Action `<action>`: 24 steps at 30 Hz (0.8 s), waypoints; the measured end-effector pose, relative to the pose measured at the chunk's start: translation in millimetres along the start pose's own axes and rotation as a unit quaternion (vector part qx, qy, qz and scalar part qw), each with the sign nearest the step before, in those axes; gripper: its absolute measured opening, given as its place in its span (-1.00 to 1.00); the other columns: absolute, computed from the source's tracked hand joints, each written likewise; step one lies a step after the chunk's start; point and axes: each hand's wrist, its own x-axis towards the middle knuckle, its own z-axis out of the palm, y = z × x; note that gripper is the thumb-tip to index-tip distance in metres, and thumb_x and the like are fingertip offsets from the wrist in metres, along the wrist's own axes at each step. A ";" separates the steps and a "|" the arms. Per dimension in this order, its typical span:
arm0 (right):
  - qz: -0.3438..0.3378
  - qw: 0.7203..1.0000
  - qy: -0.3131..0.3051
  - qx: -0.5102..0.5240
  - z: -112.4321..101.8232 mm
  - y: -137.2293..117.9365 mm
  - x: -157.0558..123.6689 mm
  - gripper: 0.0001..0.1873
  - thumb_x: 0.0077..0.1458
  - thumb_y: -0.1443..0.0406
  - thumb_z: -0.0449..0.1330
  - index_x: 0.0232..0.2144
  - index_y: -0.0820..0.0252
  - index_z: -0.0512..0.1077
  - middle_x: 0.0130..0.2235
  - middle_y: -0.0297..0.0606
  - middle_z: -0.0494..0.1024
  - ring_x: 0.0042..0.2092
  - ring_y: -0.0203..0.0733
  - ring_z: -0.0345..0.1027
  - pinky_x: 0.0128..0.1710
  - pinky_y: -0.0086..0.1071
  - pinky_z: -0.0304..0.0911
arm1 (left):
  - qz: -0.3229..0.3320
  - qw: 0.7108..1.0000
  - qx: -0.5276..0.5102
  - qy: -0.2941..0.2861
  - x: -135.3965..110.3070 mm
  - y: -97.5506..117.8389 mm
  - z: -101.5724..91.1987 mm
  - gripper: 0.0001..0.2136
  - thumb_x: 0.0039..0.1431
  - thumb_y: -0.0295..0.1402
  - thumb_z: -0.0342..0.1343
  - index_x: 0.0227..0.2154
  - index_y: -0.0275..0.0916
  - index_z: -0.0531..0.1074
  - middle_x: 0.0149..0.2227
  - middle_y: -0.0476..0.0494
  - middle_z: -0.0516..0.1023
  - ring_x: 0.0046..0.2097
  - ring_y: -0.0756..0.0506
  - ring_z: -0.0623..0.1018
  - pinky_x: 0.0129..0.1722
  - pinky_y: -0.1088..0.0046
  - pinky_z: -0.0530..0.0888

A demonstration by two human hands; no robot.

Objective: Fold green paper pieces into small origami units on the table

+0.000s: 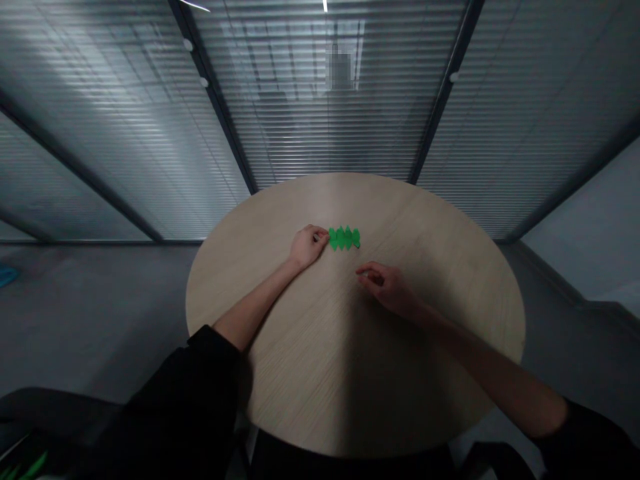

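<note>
A bright green piece with zigzag edges (344,238), perhaps folded paper or a row of small leaf-like shapes, lies on the round wooden table (300,393). Its exact kind is too small to make out. At its left end, my left hand (307,247) rests with thumb and fingertips closed together on the edge. My right hand (387,285) hovers nearer to me, below and right of the piece, not touching it. The right fingers are curved, with a gap between thumb and forefinger, and nothing shows in them.
Glass panels with horizontal blinds (330,133) stand right behind the table's far edge. A dark chair part (500,460) shows at the lower right. On the grey floor (100,313) at far left lies a blue object (7,275). Green strips (35,465) show at the lower left corner.
</note>
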 end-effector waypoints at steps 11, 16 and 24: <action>-0.002 1.000 0.009 -0.019 -3.3 2.6 -0.3 -0.75 0.22 0.17 0.15 -0.32 0.22 0.52 -0.45 -0.26 0.57 -0.43 -0.23 0.39 -0.40 -0.38 0.18 | 0.036 0.999 -0.019 0.001 -68.1 41.8 -53.7 -0.56 0.36 -0.19 -0.02 -0.65 -0.22 0.19 -0.63 0.07 0.18 -0.54 0.01 0.25 -0.48 0.46 0.16; -0.008 0.999 -0.007 -0.035 -4.7 0.4 -2.3 -0.77 0.22 0.20 0.14 -0.31 0.22 0.53 -0.45 -0.25 0.59 -0.45 -0.22 0.40 -0.41 -0.38 0.17 | 0.162 0.986 0.002 -0.032 -146.3 62.5 -80.8 -0.58 0.42 -0.31 -0.03 -0.62 -0.21 0.20 -0.60 0.08 0.22 -0.56 0.04 0.28 -0.52 0.46 0.21; -0.037 0.993 -0.031 -0.106 -4.0 -1.5 -5.9 -0.81 0.23 0.23 0.16 -0.29 0.19 0.54 -0.42 -0.21 0.63 -0.42 -0.20 0.46 -0.38 -0.38 0.16 | 0.167 0.977 0.094 0.097 -268.2 56.2 -100.6 -0.66 0.42 -0.46 0.01 -0.55 -0.21 0.28 -0.63 0.08 0.27 -0.63 0.07 0.34 -0.61 0.52 0.28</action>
